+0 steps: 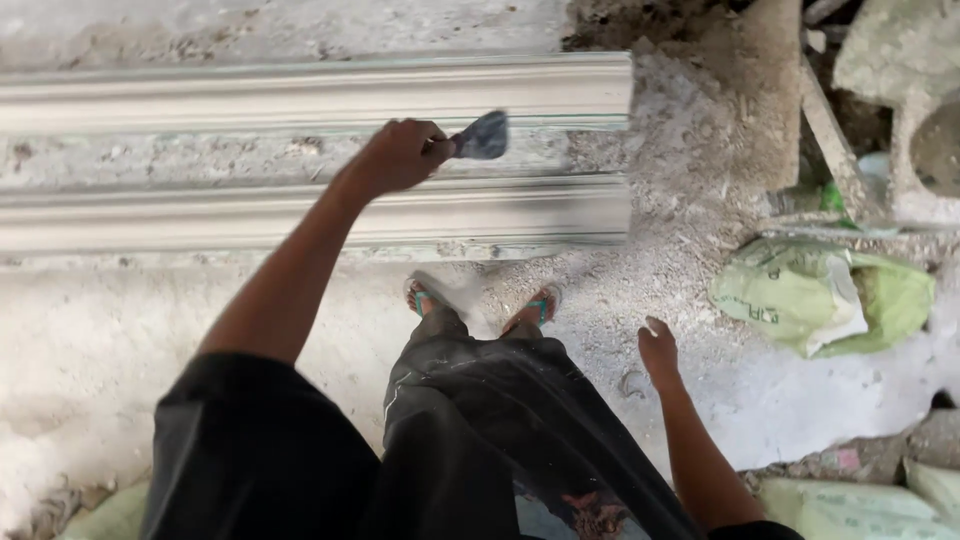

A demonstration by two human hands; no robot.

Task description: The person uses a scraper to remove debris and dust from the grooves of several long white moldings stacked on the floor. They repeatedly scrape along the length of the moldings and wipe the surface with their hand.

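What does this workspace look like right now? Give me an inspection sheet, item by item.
Surface: white, dusty plaster-strewn floor.
Job's things: two long white moulded plaster cornice strips lying parallel; a dark flat-bladed scraper, blurred, above the near strip.
Clutter: crumpled pale green sack; broken grey slabs; rubble and dirt.
Hands: left hand grips the scraper's handle; right hand hangs empty beside the leg.
Cables: nothing seen.
Surroundings: the person's feet in teal-strapped sandals, dark dusty trousers.
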